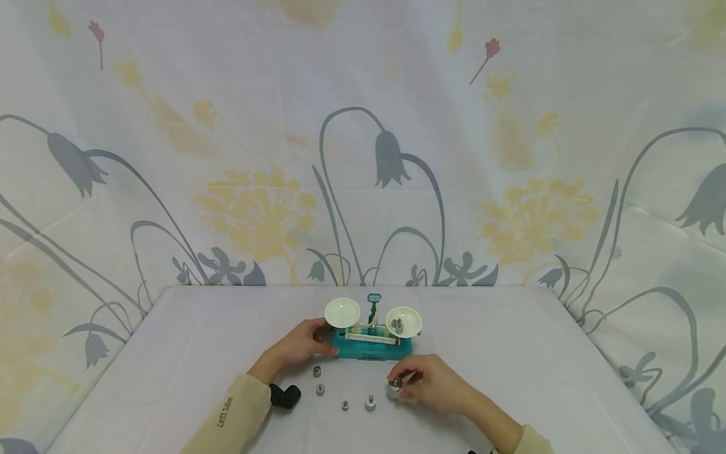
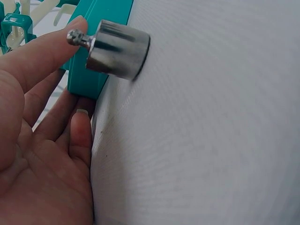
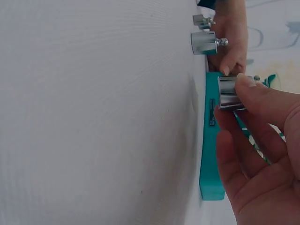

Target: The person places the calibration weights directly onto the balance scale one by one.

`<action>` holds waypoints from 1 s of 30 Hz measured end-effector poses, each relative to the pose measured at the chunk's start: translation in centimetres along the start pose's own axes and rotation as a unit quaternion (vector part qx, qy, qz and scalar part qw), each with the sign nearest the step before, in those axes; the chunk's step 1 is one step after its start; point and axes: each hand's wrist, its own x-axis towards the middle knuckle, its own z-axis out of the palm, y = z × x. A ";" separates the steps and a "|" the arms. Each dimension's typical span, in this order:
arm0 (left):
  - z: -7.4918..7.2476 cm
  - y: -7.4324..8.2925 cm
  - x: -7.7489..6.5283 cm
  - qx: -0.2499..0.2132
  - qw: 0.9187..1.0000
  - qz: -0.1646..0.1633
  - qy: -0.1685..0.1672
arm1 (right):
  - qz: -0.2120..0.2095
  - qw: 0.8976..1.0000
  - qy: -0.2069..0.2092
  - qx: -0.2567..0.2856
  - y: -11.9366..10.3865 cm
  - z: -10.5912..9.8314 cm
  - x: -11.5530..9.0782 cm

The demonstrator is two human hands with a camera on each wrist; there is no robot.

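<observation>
A teal balance scale (image 1: 363, 350) stands on the table with two white pans. My left hand (image 1: 300, 345) grips the left end of its base, thumb in front and fingers behind. Between thumb and fingertips, my right hand (image 1: 435, 382) pinches a shiny metal weight (image 3: 228, 93), just in front of the scale's right side. Small metal weights (image 1: 398, 326) sit in the right pan (image 1: 414, 319). Nothing lies in the left pan (image 1: 343, 313). Close by the left hand, a knobbed cylindrical weight (image 2: 119, 49) stands on the table.
More weights of different sizes are spread before the scale: a small one (image 1: 320, 389), a tiny one (image 1: 345, 405) and a larger one (image 1: 370, 403). A black device (image 1: 285, 396) is at the left wrist. A flower-patterned cloth (image 1: 363, 208) hangs behind the white table (image 1: 488, 328).
</observation>
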 end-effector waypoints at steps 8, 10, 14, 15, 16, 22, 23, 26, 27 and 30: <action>0.0 0.2 -0.2 -0.009 1.000 -0.002 0.000 | -0.006 1.000 0.000 -0.013 -0.4 -0.7 -0.1; 0.0 0.2 -0.2 -0.009 1.000 -0.003 0.000 | -0.007 1.000 0.002 -0.016 -0.6 -0.8 -0.2; 0.1 0.1 -0.1 -0.009 1.000 -0.004 0.001 | -0.001 1.000 0.006 -0.017 -1.0 -1.2 -0.2; 0.1 0.1 0.0 -0.009 1.000 -0.006 0.001 | 0.000 1.000 0.006 -0.016 -1.1 -1.3 -0.2; 0.1 0.1 -0.1 -0.009 1.000 -0.006 0.001 | 0.003 1.000 0.005 -0.015 -1.2 -1.4 -0.2; 0.0 0.2 0.0 -0.009 1.000 -0.005 0.001 | -0.001 1.000 0.002 -0.019 -1.4 -2.0 0.0; 0.0 0.2 0.0 -0.009 1.000 -0.004 0.001 | -0.003 1.000 0.002 -0.021 -1.5 -2.0 0.0; 0.0 0.3 -0.1 -0.007 1.000 -0.003 0.000 | -0.005 1.000 0.003 -0.028 -1.7 -2.2 0.0; 0.0 0.3 -0.1 -0.004 1.000 -0.001 0.000 | -0.006 0.999 0.004 -0.031 -1.8 -2.3 0.0; 0.0 0.4 -0.2 -0.002 1.000 0.000 -0.001 | -0.011 0.999 0.008 -0.037 -2.0 -2.5 0.1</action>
